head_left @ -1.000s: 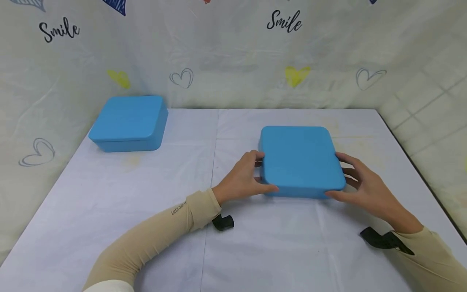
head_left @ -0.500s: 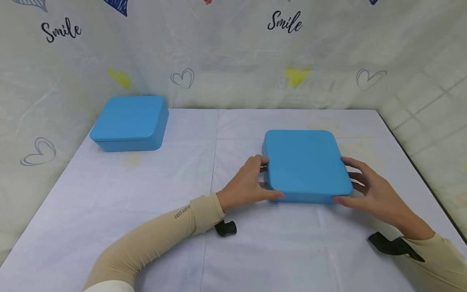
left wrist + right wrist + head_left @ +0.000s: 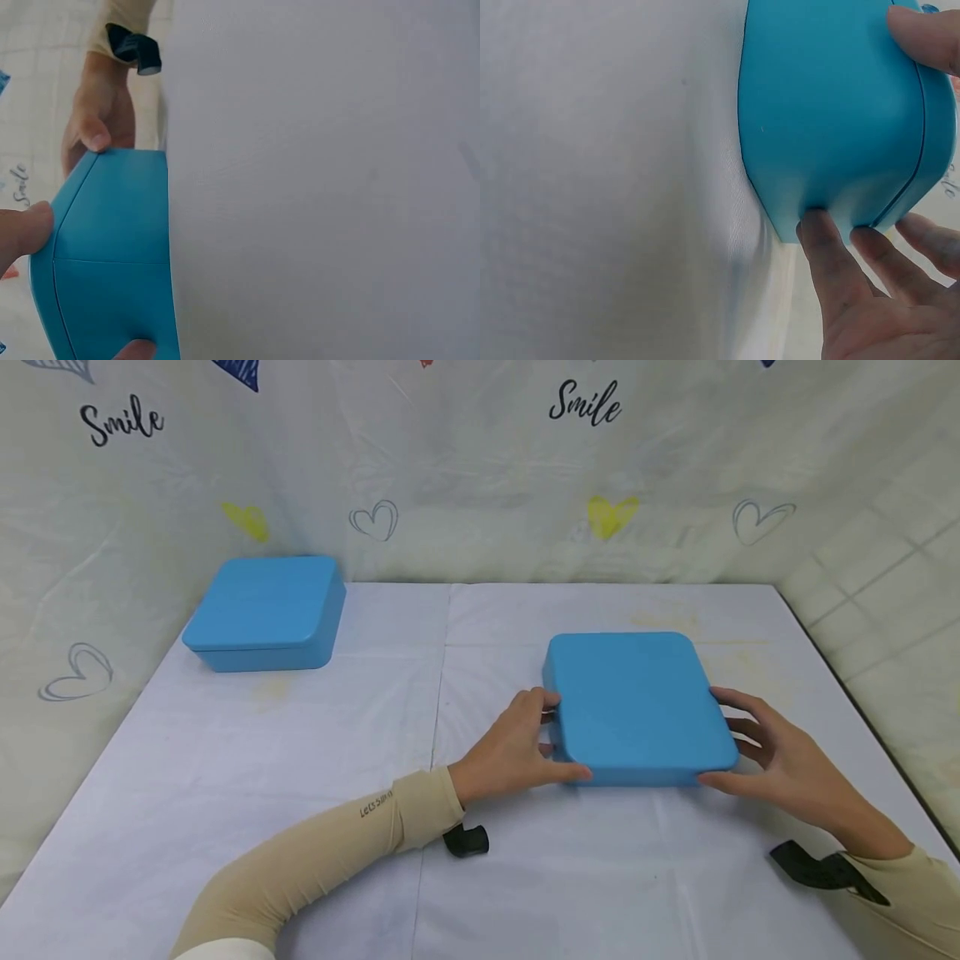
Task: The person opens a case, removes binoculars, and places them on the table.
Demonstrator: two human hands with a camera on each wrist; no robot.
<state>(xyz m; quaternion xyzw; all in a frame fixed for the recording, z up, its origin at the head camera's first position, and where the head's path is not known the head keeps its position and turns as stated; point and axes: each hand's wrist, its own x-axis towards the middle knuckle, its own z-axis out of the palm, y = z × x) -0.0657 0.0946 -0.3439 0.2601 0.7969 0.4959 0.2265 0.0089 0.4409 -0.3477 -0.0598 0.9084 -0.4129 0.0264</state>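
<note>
A blue lidded box [image 3: 641,702] with rounded corners lies flat on the right half of the table, its lid on. At its left side, my left hand [image 3: 510,752] holds it, the thumb along the front left corner and the fingers along the side. My right hand [image 3: 787,764] holds the opposite side, thumb at the front right corner. The right wrist view has several fingertips [image 3: 819,221] against the box's side wall, close above the cloth. A thin lid seam runs along the box wall [image 3: 112,210] in the left wrist view.
Another blue lidded box [image 3: 258,606] sits at the back left of the table. White cloth [image 3: 360,710] covers the tabletop, and a printed curtain [image 3: 487,460] hangs behind it. The table's right edge [image 3: 862,714] runs beyond my right hand.
The held box has slid right and towards me over the table, both hands moving along with it. The back left box stays in place.
</note>
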